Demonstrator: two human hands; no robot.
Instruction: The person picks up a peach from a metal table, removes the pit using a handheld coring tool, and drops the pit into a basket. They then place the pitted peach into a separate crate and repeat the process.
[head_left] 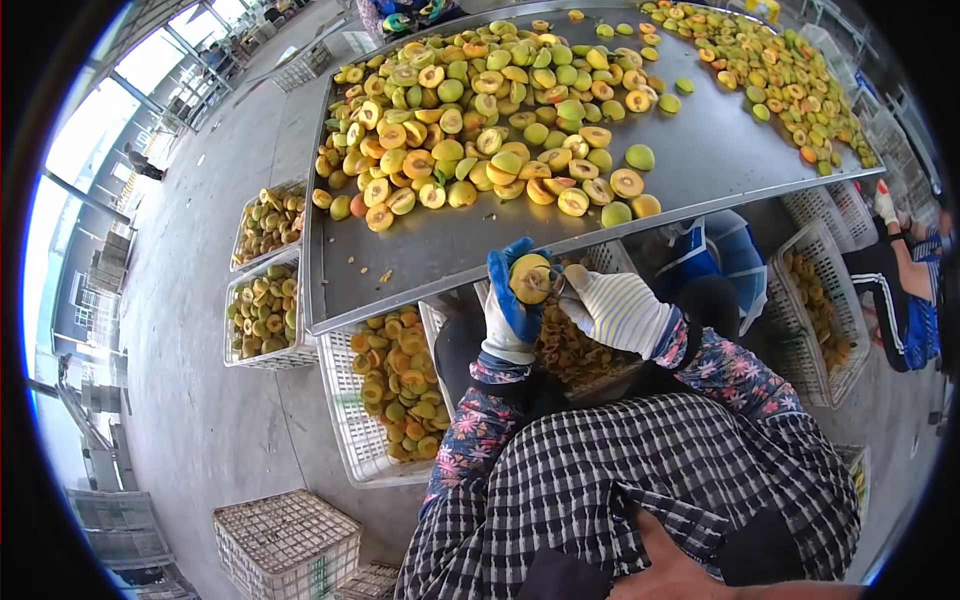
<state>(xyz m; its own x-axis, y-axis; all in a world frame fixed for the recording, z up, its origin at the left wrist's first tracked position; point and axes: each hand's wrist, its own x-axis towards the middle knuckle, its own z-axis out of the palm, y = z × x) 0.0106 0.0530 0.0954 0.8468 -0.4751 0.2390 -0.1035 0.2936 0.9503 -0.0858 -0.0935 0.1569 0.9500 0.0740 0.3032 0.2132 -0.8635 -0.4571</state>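
Observation:
My left hand (512,300), in a white glove with a blue coated palm, is closed around a yellow-green peach half (531,278) just below the table's front edge. My right hand (610,303), in a white glove with thin stripes, is closed right beside the cut fruit. Its fingertips pinch something small against the peach, which I cannot make out. Under both hands, a crate holds brownish scraps (580,350). In front, a large heap of halved peaches (470,110) covers much of the metal table (690,150), several with their pits showing.
Crates of peach pieces stand left of my legs, including a white crate (345,410). An upturned crate (285,540) sits on the floor. A blue bucket (715,255) is under the table. A co-worker (905,280) is at right; a bare hand (665,565) rests near my apron.

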